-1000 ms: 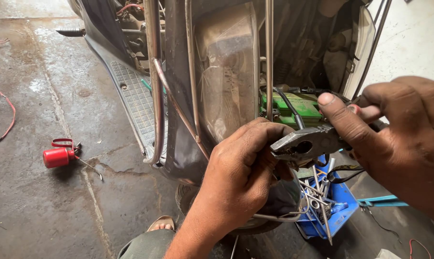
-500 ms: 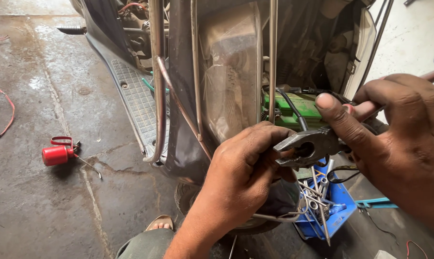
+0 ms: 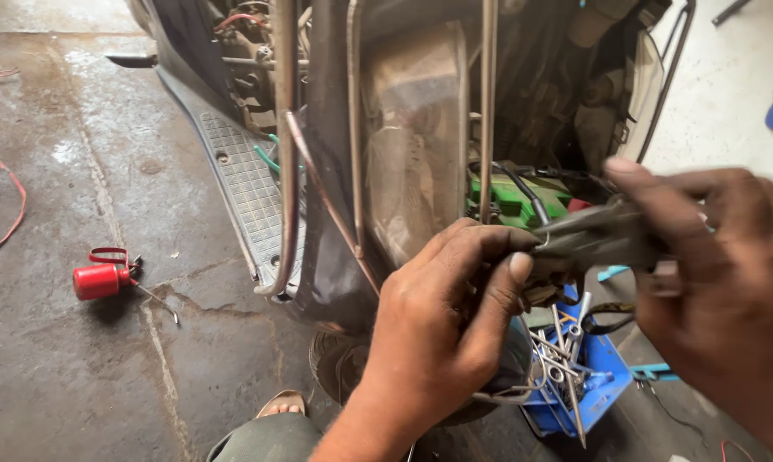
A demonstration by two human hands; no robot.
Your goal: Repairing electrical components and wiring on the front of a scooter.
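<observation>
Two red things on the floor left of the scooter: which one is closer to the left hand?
The red oil can, lying on the concrete with its thin spout out. The red wire curves along the far left edge, further from the left hand.

I see the oil can [image 3: 102,279] lying on the floor [image 3: 53,376] left of the scooter [image 3: 335,171]; the tool tray [image 3: 587,385] sits below my hands, right of the front wheel [image 3: 339,364].
</observation>
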